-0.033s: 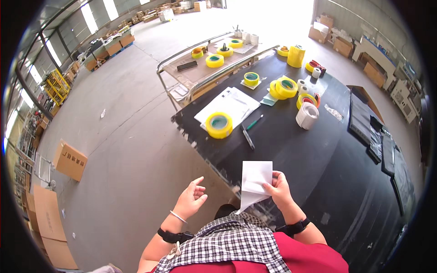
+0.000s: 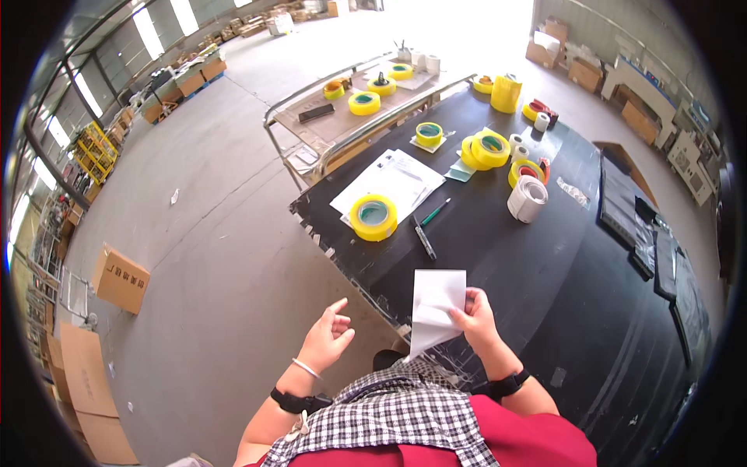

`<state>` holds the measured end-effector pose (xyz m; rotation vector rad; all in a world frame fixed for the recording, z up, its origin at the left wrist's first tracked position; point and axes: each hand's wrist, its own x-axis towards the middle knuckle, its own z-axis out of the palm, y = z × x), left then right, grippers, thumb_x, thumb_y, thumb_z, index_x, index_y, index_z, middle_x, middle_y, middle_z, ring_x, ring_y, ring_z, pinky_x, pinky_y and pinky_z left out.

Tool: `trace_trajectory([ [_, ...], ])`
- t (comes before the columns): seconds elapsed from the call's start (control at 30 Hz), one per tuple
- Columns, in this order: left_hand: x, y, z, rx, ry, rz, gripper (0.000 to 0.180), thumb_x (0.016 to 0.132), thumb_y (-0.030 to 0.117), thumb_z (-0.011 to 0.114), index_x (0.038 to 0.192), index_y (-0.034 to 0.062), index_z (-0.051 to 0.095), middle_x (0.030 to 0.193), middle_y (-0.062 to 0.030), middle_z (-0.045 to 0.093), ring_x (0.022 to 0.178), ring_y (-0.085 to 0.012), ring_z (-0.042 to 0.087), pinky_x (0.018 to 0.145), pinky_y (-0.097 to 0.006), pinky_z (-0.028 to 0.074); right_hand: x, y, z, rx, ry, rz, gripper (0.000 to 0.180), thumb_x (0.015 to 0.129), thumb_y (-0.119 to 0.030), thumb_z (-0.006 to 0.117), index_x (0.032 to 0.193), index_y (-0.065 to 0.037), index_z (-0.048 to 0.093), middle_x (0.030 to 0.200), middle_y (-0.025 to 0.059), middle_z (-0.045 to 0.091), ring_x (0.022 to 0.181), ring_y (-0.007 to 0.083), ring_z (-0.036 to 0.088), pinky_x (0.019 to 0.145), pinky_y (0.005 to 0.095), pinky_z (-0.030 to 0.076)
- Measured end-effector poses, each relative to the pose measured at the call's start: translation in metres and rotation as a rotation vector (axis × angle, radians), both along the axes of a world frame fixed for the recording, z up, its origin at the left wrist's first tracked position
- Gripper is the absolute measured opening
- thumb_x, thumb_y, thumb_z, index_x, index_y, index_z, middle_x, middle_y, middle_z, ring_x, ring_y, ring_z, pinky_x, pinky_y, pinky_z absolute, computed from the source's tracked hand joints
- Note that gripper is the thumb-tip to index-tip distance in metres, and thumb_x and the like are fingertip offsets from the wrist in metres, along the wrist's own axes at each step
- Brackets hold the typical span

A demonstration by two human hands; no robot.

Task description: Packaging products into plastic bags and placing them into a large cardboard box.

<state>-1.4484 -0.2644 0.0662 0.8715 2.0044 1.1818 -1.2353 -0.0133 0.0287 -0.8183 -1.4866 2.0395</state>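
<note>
My right hand (image 2: 478, 317) is closed on the right edge of a white sheet of paper (image 2: 438, 300), thumb in front. The sheet is held up over the near edge of the black table (image 2: 537, 280); it is creased, and its lower edge slants to a point at the bottom left. To the left of the table, my left hand (image 2: 330, 336) hangs in the air with its fingers apart, holding nothing. Beyond the sheet lie a black pen (image 2: 425, 238) and a green pen (image 2: 436, 212). A yellow tape roll (image 2: 355, 225) rests on white papers (image 2: 397, 177) nearby.
More yellow tape rolls (image 2: 471, 152) and a white label roll (image 2: 528, 199) stand farther along the table. Flat black packages (image 2: 616, 198) line its right side. A metal-railed cart (image 2: 311, 132) adjoins the far left. A cardboard box (image 2: 121, 279) sits on the floor at left.
The paper's lower part has opened out flatter, and its folded flap no longer stands out as a separate layer. The sheet sits slightly higher in view. Both hands are nearly where they were.
</note>
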Motion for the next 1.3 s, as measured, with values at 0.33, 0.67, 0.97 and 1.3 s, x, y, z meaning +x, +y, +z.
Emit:
trace_trajectory([
  [0.33,-0.161,0.184,-0.046,-0.209,0.794,-0.076,0.077,0.068,0.02,0.082,0.136,0.023,0.045,0.114,-0.0197,0.052,0.108,-0.0386,0.051,0.094,-0.043,0.045,-0.106,0.069,0.015,0.024,-0.039,-0.212,0.043,0.09,-0.004,0.064,0.125,-0.002,0.04,0.102,0.0114,0.065,0.093,0.0128,0.062,0.085,0.0265,0.049],
  [0.67,-0.275,0.193,-0.06,0.125,0.313,-0.304,0.049,0.059,0.007,0.087,0.101,0.0118,0.062,0.098,-0.0074,0.053,0.093,-0.0246,0.056,0.078,-0.032,0.048,-0.214,0.077,0.003,0.096,-0.241,-0.337,0.048,0.087,-0.002,0.066,0.13,-0.004,0.045,0.094,0.0082,0.061,0.085,0.0134,0.062,0.078,0.0268,0.051],
  [0.97,-0.382,0.203,-0.087,0.287,-0.173,-0.141,0.047,0.069,-0.001,0.083,0.108,0.0061,0.058,0.102,-0.0038,0.048,0.091,-0.0152,0.057,0.079,-0.026,0.052,-0.315,0.092,-0.044,0.145,-0.415,-0.255,0.056,0.085,-0.002,0.064,0.139,-0.004,0.047,0.092,0.0076,0.065,0.073,0.011,0.06,0.07,0.0267,0.051],
  [1.3,-0.375,0.236,-0.059,0.202,0.358,-0.421,0.051,0.059,0.01,0.088,0.104,0.0135,0.064,0.095,-0.0081,0.053,0.087,-0.0243,0.055,0.075,-0.033,0.047,-0.318,0.089,-0.048,0.079,-0.435,-0.249,0.055,0.084,-0.004,0.066,0.136,-0.003,0.049,0.093,0.0094,0.065,0.08,0.0133,0.062,0.077,0.027,0.051],
])
